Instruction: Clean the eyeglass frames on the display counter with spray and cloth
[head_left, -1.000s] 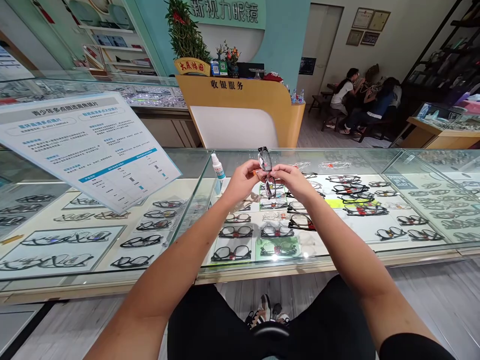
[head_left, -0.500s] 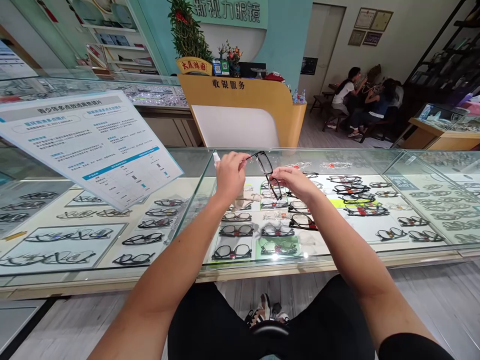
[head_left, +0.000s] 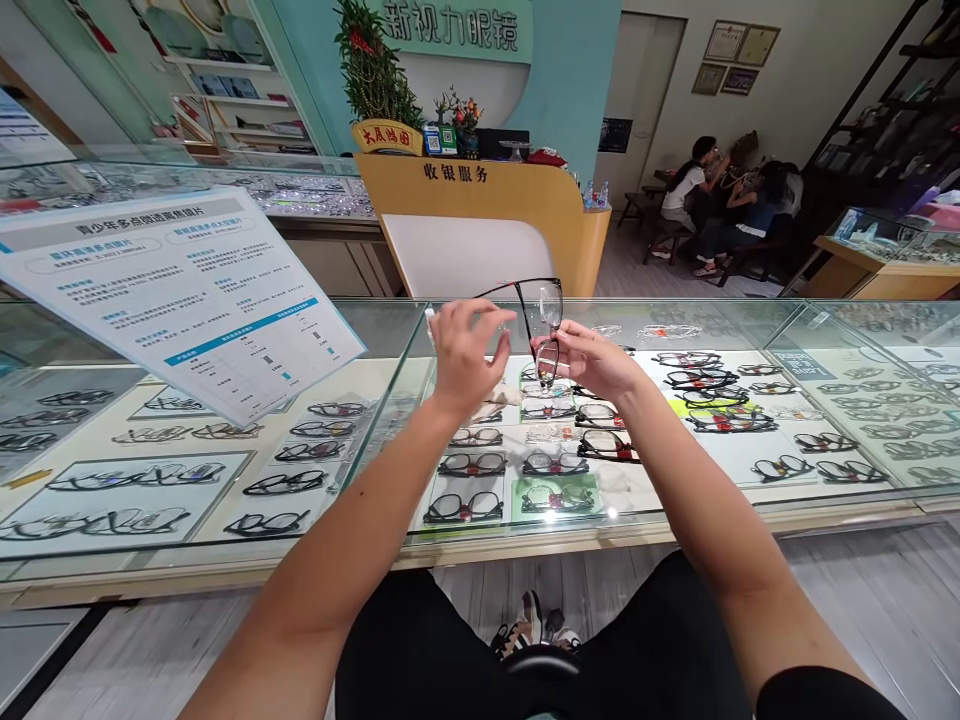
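A pair of dark-rimmed eyeglasses (head_left: 553,290) is held up above the glass counter, tilted, with its temples unfolded toward the left. My right hand (head_left: 589,362) pinches it near the middle of the front, between the two lenses. Just left of it, my left hand (head_left: 469,350) has its thumb and index finger apart, with a gap between them. One temple runs behind the fingers of that hand; whether they touch it I cannot tell. A small white bottle tip (head_left: 430,318) shows beside the left hand, mostly hidden.
Under the glass countertop (head_left: 480,532) lie rows of eyeglasses (head_left: 472,463). A printed sheet (head_left: 217,280) stands at the left, slanted over the counter. Beyond are a yellow cashier desk (head_left: 480,190), a plant (head_left: 375,80) and people seated (head_left: 697,195) at the back right.
The eyeglasses have turned in my right hand, and their front has risen, with both temples now showing to the left. My left hand has loosened from the temple and its fingers have spread.
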